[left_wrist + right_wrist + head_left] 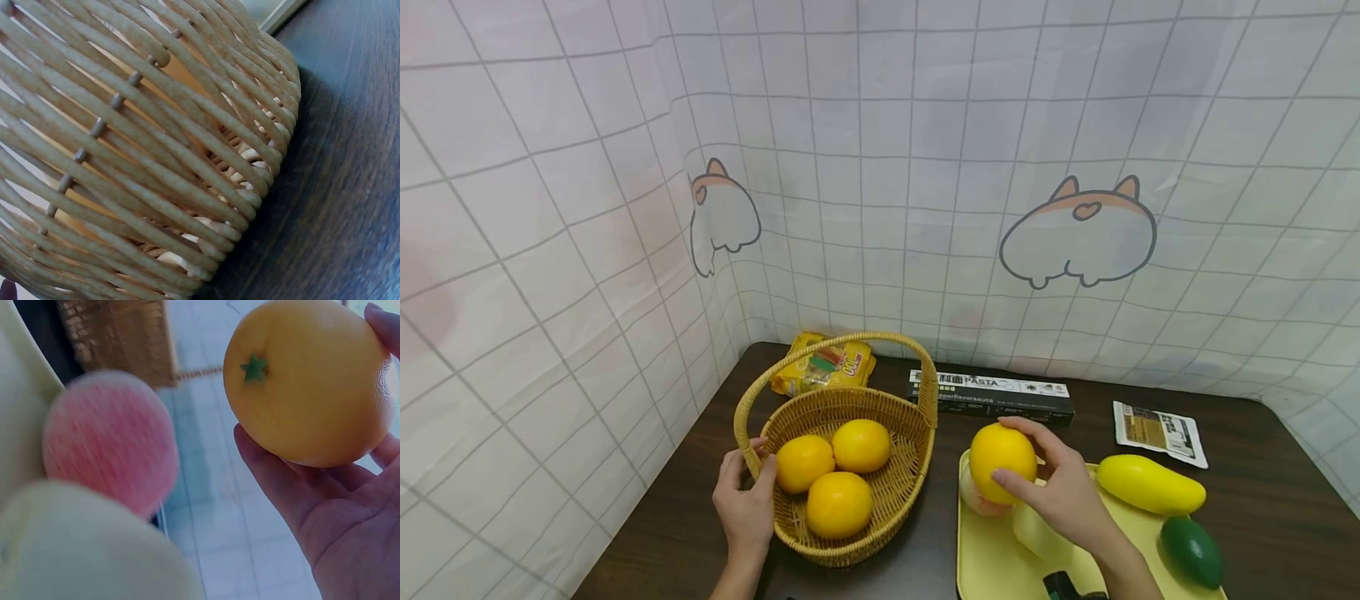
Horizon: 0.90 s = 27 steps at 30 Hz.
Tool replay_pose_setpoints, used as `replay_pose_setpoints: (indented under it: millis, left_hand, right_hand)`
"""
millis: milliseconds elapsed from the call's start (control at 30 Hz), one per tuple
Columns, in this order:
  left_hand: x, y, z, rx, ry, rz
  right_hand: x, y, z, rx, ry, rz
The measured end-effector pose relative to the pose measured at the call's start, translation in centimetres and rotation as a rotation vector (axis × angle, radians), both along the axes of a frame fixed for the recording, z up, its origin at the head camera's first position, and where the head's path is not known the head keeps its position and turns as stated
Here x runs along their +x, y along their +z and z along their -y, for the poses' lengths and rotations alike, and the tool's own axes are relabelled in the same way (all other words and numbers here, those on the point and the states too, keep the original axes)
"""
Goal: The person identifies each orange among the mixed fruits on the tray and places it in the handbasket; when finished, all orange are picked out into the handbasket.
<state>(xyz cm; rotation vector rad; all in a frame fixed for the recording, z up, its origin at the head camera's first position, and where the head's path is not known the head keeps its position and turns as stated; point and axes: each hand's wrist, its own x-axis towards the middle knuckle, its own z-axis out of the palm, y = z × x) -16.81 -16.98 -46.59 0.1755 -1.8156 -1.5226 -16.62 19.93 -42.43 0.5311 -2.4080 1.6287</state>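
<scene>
My right hand point(1067, 496) holds an orange point(1002, 460) between thumb and fingers, up over the left part of a yellow tray point(988, 562). A green star-shaped stem mark shows on the orange point(312, 381) in the right wrist view. At the left side of a wicker basket point(883, 533), my left hand point(747, 504) grips the rim by the foot of the handle. Three more oranges point(839, 505) lie inside the basket. Beneath the held orange, a pink peach point(109, 440) and a pale round fruit point(94, 544) sit on the tray, partly hidden in the head view.
A yellow mango point(1150, 485) and a dark green avocado point(1192, 552) lie on the tray's right side. Behind stand a yellow snack bag point(827, 367), a black pasta box point(992, 398) and a white pouch point(1159, 432). A dark object point(1063, 586) shows by my right wrist.
</scene>
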Motion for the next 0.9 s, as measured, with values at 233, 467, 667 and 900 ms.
replay_pose_setpoints:
  millis: [233,467,667,900]
  left_hand:
    - [0.0,0.0,-0.1,0.006,-0.008,-0.009]
    - [0.1,0.1,-0.1,-0.006,0.006,-0.027]
    - [0.1,0.0,-0.1,-0.023,0.018,-0.035]
    - [0.0,0.0,-0.1,-0.016,0.003,-0.020]
  right_hand:
    - [0.1,-0.6,2.8,-0.092,0.113,0.089]
    - [0.0,-0.4,6.0,-0.123,0.165,0.118]
    - [-0.2,-0.2,8.5,-0.052,0.153,0.054]
    - [-0.3,-0.3,10.4,-0.079,0.179,0.055]
